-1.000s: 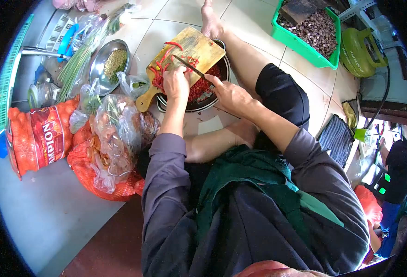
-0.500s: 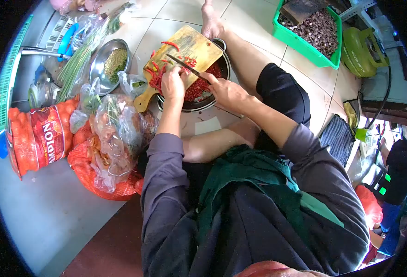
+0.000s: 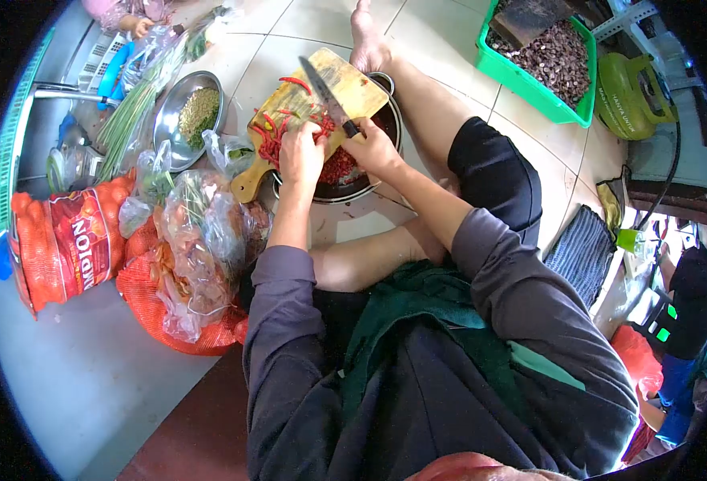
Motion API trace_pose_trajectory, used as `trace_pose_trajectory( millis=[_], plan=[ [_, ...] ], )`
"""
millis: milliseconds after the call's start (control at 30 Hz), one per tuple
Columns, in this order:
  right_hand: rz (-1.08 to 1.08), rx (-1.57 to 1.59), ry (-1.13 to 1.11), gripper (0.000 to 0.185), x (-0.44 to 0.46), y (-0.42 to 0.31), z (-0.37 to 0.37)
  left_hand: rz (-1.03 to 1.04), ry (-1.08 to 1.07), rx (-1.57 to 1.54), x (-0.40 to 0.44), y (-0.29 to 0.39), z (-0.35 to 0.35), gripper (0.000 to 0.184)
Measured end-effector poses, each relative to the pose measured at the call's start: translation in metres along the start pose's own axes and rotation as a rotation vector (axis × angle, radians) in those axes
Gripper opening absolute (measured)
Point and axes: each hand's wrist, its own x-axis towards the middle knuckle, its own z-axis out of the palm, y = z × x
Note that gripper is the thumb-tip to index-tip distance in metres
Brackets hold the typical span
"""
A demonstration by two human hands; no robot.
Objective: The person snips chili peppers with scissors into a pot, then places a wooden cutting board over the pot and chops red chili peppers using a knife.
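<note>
A wooden cutting board (image 3: 352, 78) lies across a pot (image 3: 399, 140) that holds chopped red chillies (image 3: 339, 170). My right hand (image 3: 373, 150) is closed round the dark handle of a knife (image 3: 326, 92), its blade tilted up and pointing away over the board. Beside it, my left hand (image 3: 301, 154) is closed with its fingers bunched on red chillies, which show at the fingertips. Whole red chillies (image 3: 267, 144) are heaped on the board left of that hand, and a single chilli (image 3: 296, 82) lies farther back.
A steel bowl (image 3: 219, 120) of chopped greens stands to the left, near long green stalks (image 3: 129, 128). Plastic bags (image 3: 201, 216) and red mesh sacks (image 3: 73, 240) lie closer. At back right are a green crate (image 3: 533, 94) and a gas cylinder (image 3: 624, 96). Another person's hand (image 3: 137, 26) shows at top left.
The knife has swung from lying low across the board to pointing up and away. My right hand has moved closer to me and slightly left. Another person's hand has appeared at top left.
</note>
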Motion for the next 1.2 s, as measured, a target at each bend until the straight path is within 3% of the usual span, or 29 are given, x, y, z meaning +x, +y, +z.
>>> trace_pose_trajectory(
  millis=[133,267,367,500,733,833,933,967,1100,1200],
  plan=[
    [-0.15,-0.081,0.113,0.053,0.005,0.016,-0.004,0.071,0.028,-0.005,-0.002,0.004,0.0,0.017],
    [-0.127,-0.155,0.141,0.047,-0.01,0.023,-0.02,0.119,0.059,-0.037,-0.012,0.022,0.008,0.016],
    [-0.362,-0.389,0.262,0.04,-0.031,0.016,-0.03,0.103,0.093,-0.018,-0.017,0.028,0.009,0.015],
    [-0.677,-0.53,0.205,0.034,-0.066,0.016,-0.048,0.09,0.104,-0.026,-0.017,0.023,0.009,0.015],
    [-0.623,-0.872,0.008,0.058,-0.102,0.023,-0.061,0.086,0.109,-0.027,-0.012,0.021,0.013,0.012],
    [-0.487,-1.02,-0.057,0.065,-0.097,0.02,-0.054,0.093,0.121,-0.062,-0.011,0.021,0.012,0.012],
    [-0.511,-1.092,-0.021,0.065,-0.072,0.025,-0.038,0.066,0.09,-0.033,-0.011,0.025,0.01,0.012],
    [-0.607,-1.079,0.028,0.06,-0.061,0.025,-0.032,0.082,0.104,-0.048,-0.011,0.024,0.01,0.013],
    [-0.751,-0.903,0.072,0.053,-0.045,0.011,-0.034,0.107,0.13,-0.074,-0.01,0.026,0.002,0.012],
    [-0.667,-0.921,0.024,0.055,-0.075,0.009,-0.047,0.074,0.064,-0.062,-0.013,0.018,0.007,0.012]
  ],
)
